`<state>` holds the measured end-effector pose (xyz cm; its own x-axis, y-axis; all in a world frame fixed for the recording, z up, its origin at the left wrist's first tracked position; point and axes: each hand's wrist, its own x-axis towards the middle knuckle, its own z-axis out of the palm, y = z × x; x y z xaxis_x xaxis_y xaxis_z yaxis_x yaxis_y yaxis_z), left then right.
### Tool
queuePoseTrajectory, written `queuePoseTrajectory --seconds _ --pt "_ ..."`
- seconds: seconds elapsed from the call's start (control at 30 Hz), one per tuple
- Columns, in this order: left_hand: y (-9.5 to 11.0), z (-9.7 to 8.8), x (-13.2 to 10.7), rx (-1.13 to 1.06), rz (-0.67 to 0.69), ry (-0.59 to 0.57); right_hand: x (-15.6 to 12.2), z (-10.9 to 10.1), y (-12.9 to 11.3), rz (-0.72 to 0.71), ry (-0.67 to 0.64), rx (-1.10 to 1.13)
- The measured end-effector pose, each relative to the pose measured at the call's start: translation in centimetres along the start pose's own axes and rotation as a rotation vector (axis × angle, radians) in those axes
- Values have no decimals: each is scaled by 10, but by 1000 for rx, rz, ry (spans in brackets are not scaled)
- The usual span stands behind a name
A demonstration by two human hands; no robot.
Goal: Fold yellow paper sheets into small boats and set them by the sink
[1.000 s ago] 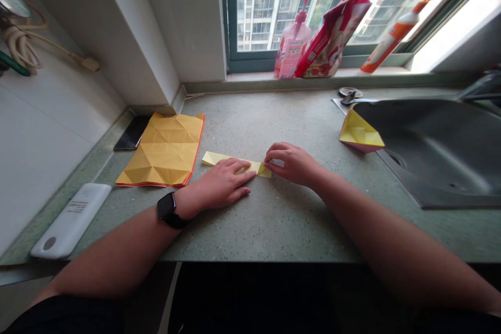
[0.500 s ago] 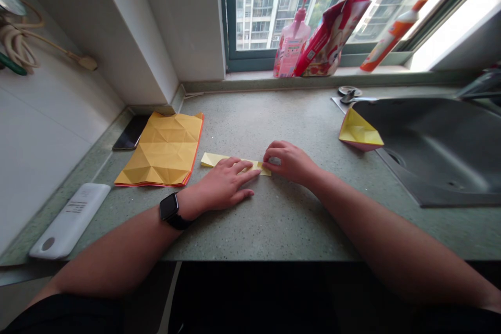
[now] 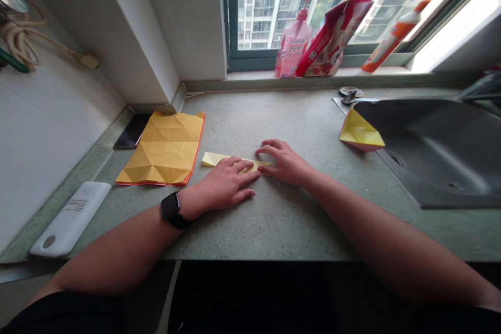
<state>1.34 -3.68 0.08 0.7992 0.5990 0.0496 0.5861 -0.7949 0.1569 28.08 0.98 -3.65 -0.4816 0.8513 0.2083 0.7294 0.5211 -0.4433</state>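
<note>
A narrow folded strip of yellow paper (image 3: 213, 158) lies on the green speckled counter (image 3: 274, 219). My left hand (image 3: 223, 183), a black watch on its wrist, lies flat with fingers stretched over the strip's middle. My right hand (image 3: 282, 162) presses down on the strip's right end with fingers spread and flat. Most of the strip is hidden under both hands; only its left tip shows.
A creased stack of orange-yellow sheets (image 3: 166, 148) lies to the left, with a dark phone (image 3: 131, 132) and a white remote-like device (image 3: 70, 218) beyond. A folded yellow paper boat (image 3: 360, 132) sits by the steel sink (image 3: 438, 151). Bottles and a red bag (image 3: 332, 31) stand on the windowsill.
My right hand has gone from a pinch at the strip's right end to flat, spread fingers pressing it down, sliding slightly left. My left hand has stayed in place.
</note>
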Motion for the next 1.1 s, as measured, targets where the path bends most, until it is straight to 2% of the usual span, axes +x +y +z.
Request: queuePoseTrajectory --seconds 0.33,0.73,0.9,1.1 --pt "0 -1 0 -5 2 6 3 -2 18 75 -59 -57" --pt "0 -2 1 -18 -7 0 3 -20 43 87 -75 1" --pt "1 -2 3 -40 -15 19 5 -15 40 101 -4 71" --pt "2 0 5 -24 -31 34 4 1 27 101 27 -69"
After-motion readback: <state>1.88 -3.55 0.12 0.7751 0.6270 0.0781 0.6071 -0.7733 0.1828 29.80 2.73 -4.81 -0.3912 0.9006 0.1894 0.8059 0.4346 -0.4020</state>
